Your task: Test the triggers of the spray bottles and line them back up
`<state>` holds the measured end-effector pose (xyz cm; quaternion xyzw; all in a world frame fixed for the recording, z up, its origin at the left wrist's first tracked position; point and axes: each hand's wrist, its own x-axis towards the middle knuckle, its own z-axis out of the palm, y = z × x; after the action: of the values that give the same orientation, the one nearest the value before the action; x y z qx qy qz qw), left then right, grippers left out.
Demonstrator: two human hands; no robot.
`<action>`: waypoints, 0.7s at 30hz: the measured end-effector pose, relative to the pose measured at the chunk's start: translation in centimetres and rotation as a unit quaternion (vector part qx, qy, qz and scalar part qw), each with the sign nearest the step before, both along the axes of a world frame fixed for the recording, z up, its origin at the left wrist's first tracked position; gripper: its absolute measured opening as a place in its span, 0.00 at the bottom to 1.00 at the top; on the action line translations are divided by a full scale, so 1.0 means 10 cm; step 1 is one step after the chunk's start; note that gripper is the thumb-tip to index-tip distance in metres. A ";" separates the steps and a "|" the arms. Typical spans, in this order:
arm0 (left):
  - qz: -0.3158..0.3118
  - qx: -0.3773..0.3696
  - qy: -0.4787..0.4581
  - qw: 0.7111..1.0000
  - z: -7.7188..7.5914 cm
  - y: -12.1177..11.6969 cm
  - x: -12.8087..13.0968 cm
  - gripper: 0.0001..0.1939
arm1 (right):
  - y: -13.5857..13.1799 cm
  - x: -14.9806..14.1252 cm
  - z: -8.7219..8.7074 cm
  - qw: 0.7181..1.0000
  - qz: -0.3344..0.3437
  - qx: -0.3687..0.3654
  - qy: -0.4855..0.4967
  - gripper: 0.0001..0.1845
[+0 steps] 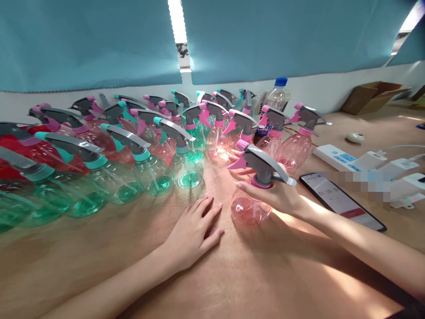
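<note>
My right hand [275,192] is wrapped round the neck and upper body of a clear pink spray bottle [247,210], which has a grey and pink trigger head. That bottle is upright, close to the tabletop; whether its base touches the wood I cannot tell. Palm down on the table lies my left hand [194,228], fingers spread and nothing in it. Just beyond its fingertips stands a green spray bottle [187,173] with a grey and teal head. A pink spray bottle [295,148] stands behind my right hand.
Several more green and pink spray bottles [154,175] crowd the left and back. A phone [343,201] and a white power strip [338,157] lie at right. Farther back are a blue-capped drink bottle [277,95], a white mouse [355,138] and a cardboard box [368,99].
</note>
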<state>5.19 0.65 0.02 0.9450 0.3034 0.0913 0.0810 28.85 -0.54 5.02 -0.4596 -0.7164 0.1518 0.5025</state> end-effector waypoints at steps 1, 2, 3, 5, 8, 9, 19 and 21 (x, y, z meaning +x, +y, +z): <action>0.002 -0.002 0.006 1.000 0.01 0.00 0.00 0.25 | 0.00 0.00 0.00 1.000 -0.010 0.010 -0.008 0.14; 0.004 -0.003 0.010 1.000 0.02 -0.01 0.01 0.25 | 0.00 0.00 0.01 1.000 -0.014 0.020 -0.018 0.13; 0.006 -0.005 0.012 1.000 0.02 -0.01 0.01 0.25 | -0.01 0.01 0.02 0.999 -0.014 0.030 -0.031 0.12; 0.008 -0.008 0.015 1.000 0.02 -0.02 0.01 0.25 | -0.02 0.03 0.04 0.998 -0.013 0.042 -0.051 0.14; 0.008 -0.008 0.007 1.000 0.02 -0.02 0.01 0.25 | -0.10 0.08 0.05 0.997 -0.016 0.027 -0.065 0.22; 0.008 -0.008 0.005 1.000 0.02 -0.02 0.01 0.25 | -0.14 0.10 0.04 0.997 -0.019 0.014 -0.072 0.25; 0.006 -0.015 0.003 1.000 0.03 -0.06 0.00 0.25 | -0.50 0.14 -0.09 0.964 -0.187 -0.078 -0.171 0.30; 0.003 -0.015 0.003 1.000 0.03 -0.06 -0.06 0.24 | -0.41 0.11 -0.06 0.964 -0.172 -0.069 -0.190 0.29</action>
<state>4.60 0.07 0.32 0.9431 0.3078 0.0836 0.0943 29.93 -4.60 4.44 -0.6303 -0.6963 0.0220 0.3426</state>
